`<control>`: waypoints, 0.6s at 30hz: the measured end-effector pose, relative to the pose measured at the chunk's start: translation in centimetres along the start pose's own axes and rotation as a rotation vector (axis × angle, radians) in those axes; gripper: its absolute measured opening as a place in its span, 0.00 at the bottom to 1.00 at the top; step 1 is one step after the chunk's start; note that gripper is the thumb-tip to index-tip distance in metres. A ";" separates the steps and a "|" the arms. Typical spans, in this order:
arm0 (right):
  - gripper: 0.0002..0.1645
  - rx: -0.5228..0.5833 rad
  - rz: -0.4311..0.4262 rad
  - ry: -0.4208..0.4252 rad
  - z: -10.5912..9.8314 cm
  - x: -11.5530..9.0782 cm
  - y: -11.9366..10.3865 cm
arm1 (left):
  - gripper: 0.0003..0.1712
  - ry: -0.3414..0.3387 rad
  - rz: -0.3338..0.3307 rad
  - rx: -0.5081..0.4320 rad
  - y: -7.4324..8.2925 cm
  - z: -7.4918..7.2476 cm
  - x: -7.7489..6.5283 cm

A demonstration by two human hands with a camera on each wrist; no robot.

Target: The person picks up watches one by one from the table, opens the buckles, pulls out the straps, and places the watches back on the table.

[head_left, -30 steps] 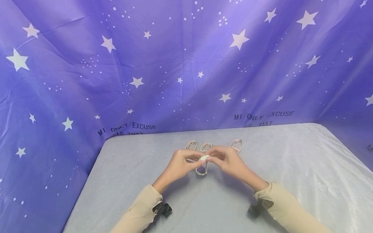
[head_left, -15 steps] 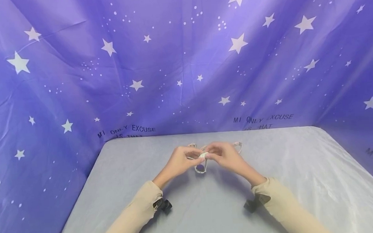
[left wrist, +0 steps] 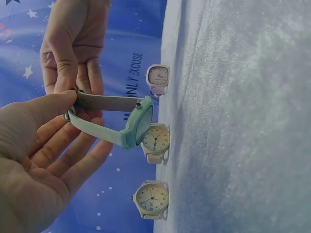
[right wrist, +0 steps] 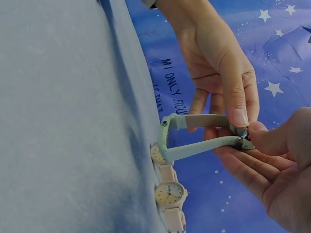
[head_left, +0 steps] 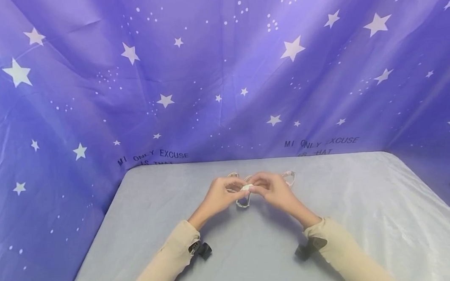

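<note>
A mint-green wristwatch (left wrist: 138, 124) hangs below both hands, its strap forming a loop and its face turned down toward the table. At the strap's buckle (right wrist: 239, 141), my left hand (head_left: 217, 197) pinches with thumb and fingers. My right hand (head_left: 276, 194) pinches the same buckle end from the other side, the two thumbs almost meeting. Whether the strap is fully fastened, I cannot tell. Beyond the held watch, a pale pink square watch (left wrist: 158, 75) and two cream round watches (left wrist: 151, 199) stand on the table in the left wrist view.
Grey-blue cloth covers the table (head_left: 250, 258). A purple starry curtain (head_left: 206, 73) hangs behind it and along the left side. Black wrist cameras (head_left: 205, 251) sit at both cuffs. In the head view, the hands partly hide the row of standing watches.
Both hands keep pinching the green watch's buckle end at nearly the same spot, with only tiny finger shifts. The head view has swayed slightly.
</note>
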State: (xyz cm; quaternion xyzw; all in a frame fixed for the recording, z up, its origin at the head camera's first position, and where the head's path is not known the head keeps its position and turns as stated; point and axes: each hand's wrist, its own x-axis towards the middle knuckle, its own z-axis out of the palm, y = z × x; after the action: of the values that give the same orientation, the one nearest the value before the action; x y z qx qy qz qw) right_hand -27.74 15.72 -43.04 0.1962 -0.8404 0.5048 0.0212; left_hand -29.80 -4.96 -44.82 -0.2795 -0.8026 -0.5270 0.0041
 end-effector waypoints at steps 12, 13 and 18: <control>0.08 0.071 0.036 0.028 0.1 0.1 0.2 | 0.14 0.013 -0.016 0.008 0.3 -0.3 0.0; 0.09 0.077 0.039 0.029 0.1 0.1 0.2 | 0.14 0.015 -0.017 0.009 0.3 -0.3 0.0; 0.09 0.118 0.059 0.036 0.2 0.2 0.3 | 0.13 0.015 -0.028 0.004 0.4 -0.4 0.0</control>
State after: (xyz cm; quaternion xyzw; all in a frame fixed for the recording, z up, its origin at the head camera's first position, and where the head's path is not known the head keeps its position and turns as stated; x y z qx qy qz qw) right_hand -28.03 15.65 -43.35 0.1629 -0.8142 0.5572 0.0099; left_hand -29.73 -5.16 -44.34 -0.2639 -0.8075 -0.5276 0.0034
